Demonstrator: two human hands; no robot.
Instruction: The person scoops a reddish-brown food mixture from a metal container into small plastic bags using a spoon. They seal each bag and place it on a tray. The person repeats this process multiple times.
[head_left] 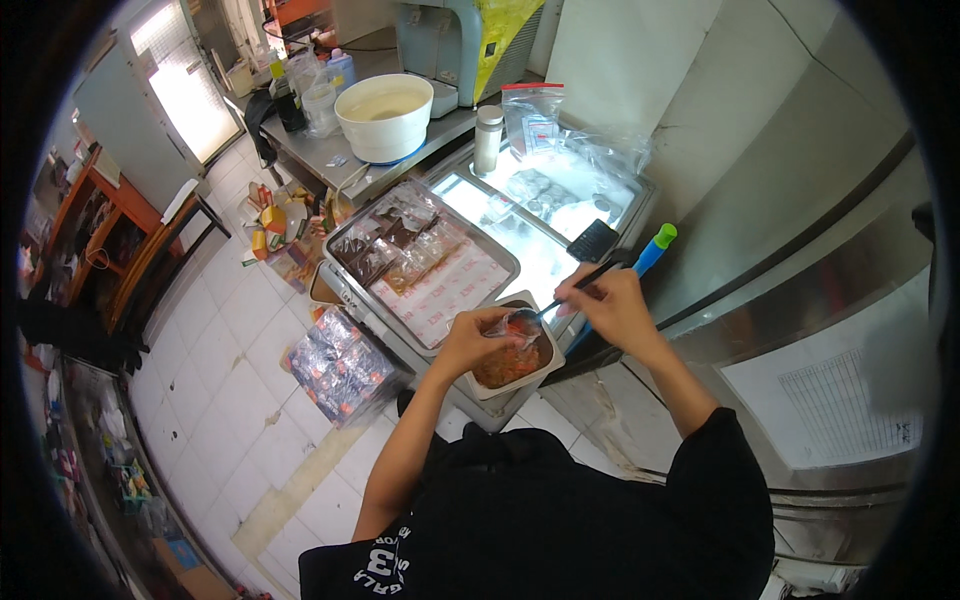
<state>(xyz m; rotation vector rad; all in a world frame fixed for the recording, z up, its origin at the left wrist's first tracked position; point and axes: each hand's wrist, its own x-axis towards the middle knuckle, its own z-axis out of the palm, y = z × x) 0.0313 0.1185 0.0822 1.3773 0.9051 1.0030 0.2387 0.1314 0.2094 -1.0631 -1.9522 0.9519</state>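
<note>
My left hand (pixel 474 342) pinches a small clear plastic bag (pixel 512 332) above a metal food pan (pixel 557 357). Chopped orange-red food (pixel 503 370) fills the pan's bottom. In my right hand (pixel 606 303) is a dark-handled spoon (pixel 548 308), slanting down to the left, its bowl at the bag's mouth. Some reddish food shows there; how much is inside the bag cannot be made out. Left of the pan lies a metal tray (pixel 512 262) with filled pouches (pixel 388 245), some dark brown and some amber, on a printed sheet.
A white bucket (pixel 384 125) stands on the steel counter behind. On the brightly lit worktop are a capped jar (pixel 487 143), a red-topped zip bag (pixel 533 115) and a black ridged piece (pixel 593 241). A plastic-wrapped bundle (pixel 342 365) sits left, below tray height. Steel cabinet surfaces (pixel 780 250) border the right.
</note>
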